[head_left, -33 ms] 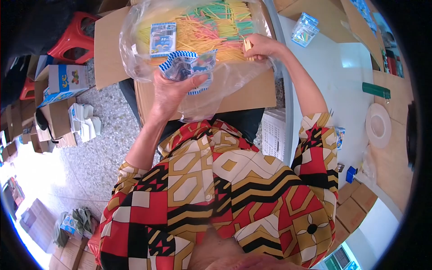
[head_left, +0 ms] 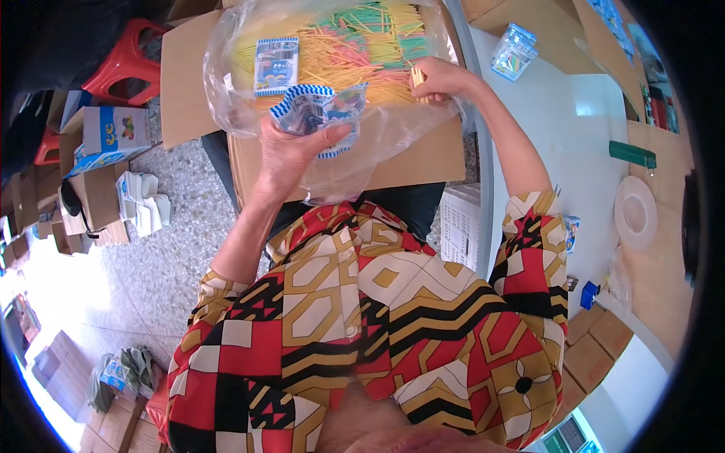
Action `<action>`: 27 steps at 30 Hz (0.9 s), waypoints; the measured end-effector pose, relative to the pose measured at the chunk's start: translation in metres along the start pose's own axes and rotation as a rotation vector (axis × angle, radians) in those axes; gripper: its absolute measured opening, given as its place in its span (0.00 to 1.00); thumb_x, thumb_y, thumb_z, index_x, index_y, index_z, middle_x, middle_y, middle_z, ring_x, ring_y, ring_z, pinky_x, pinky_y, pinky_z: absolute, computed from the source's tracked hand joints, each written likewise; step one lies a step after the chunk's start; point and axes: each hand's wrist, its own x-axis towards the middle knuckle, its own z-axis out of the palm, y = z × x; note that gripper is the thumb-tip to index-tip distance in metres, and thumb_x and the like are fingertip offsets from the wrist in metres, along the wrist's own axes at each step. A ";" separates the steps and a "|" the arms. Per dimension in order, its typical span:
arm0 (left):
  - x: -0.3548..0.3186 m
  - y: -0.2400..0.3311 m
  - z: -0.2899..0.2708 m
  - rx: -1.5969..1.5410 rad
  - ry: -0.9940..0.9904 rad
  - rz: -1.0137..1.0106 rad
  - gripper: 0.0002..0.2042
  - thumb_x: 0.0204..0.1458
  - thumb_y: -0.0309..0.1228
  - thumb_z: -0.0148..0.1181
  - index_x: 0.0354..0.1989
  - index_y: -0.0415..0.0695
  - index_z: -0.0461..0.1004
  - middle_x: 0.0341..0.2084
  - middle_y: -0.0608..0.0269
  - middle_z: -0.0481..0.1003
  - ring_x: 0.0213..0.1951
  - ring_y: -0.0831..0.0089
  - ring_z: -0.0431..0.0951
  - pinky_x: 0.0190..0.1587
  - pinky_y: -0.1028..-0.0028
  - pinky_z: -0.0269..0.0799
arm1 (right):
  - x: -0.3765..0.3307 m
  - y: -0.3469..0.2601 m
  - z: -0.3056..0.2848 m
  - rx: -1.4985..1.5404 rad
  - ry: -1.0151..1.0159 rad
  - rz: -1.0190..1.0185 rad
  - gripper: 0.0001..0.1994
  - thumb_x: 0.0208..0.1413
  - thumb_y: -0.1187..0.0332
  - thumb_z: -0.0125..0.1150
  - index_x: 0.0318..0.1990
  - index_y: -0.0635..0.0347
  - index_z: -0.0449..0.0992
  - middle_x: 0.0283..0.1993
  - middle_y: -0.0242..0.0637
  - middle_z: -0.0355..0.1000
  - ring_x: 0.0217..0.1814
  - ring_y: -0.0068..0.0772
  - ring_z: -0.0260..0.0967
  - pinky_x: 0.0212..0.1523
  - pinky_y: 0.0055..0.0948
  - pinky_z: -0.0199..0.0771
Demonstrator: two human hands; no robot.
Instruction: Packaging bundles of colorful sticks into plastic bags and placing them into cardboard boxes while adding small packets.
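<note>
A cardboard box (head_left: 408, 162) in front of me has a clear plastic liner (head_left: 219, 90) folded over its sides. Inside lie many thin sticks (head_left: 343, 57) in yellow, orange, pink and green. My left hand (head_left: 287, 158) is closed around a blue-and-white plastic packet (head_left: 308, 113), whose striped mouth gapes apart above the near side of the box. At the box's right side, my right hand (head_left: 447, 78) grips a small bunch of pale yellow sticks (head_left: 418, 81), ends showing past the fingers. Another printed packet (head_left: 276, 66) lies flat on the sticks at the left.
To the right runs a white table (head_left: 544, 143) with clear-fronted packets (head_left: 515, 53) at its far end. A green object (head_left: 633, 154) and a round white disc (head_left: 636, 211) lie farther right. On the left are a red stool (head_left: 124, 68) and an opened printed carton (head_left: 109, 136). A white crate (head_left: 459, 223) stands below the table.
</note>
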 end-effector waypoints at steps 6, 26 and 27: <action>0.007 -0.003 0.001 0.025 0.005 0.016 0.14 0.38 0.24 0.68 0.36 0.40 0.75 0.28 0.69 0.76 0.30 0.85 0.73 0.36 0.81 0.71 | -0.048 -0.047 0.003 0.212 0.348 -0.425 0.05 0.49 0.70 0.58 0.32 0.60 0.70 0.25 0.27 0.66 0.21 0.13 0.59 0.21 0.16 0.61; 0.018 -0.009 0.011 0.103 -0.063 0.045 0.10 0.39 0.25 0.67 0.31 0.41 0.75 0.24 0.73 0.74 0.26 0.87 0.70 0.31 0.83 0.68 | -0.104 -0.137 0.058 0.004 0.424 -0.665 0.05 0.48 0.74 0.60 0.33 0.60 0.70 0.30 0.25 0.67 0.28 0.09 0.60 0.27 0.12 0.61; 0.018 -0.008 0.011 0.102 -0.064 0.045 0.10 0.39 0.25 0.67 0.31 0.41 0.75 0.24 0.73 0.74 0.26 0.87 0.70 0.31 0.83 0.68 | -0.104 -0.138 0.058 -0.016 0.435 -0.678 0.05 0.48 0.74 0.60 0.33 0.60 0.71 0.31 0.24 0.68 0.28 0.09 0.60 0.27 0.12 0.62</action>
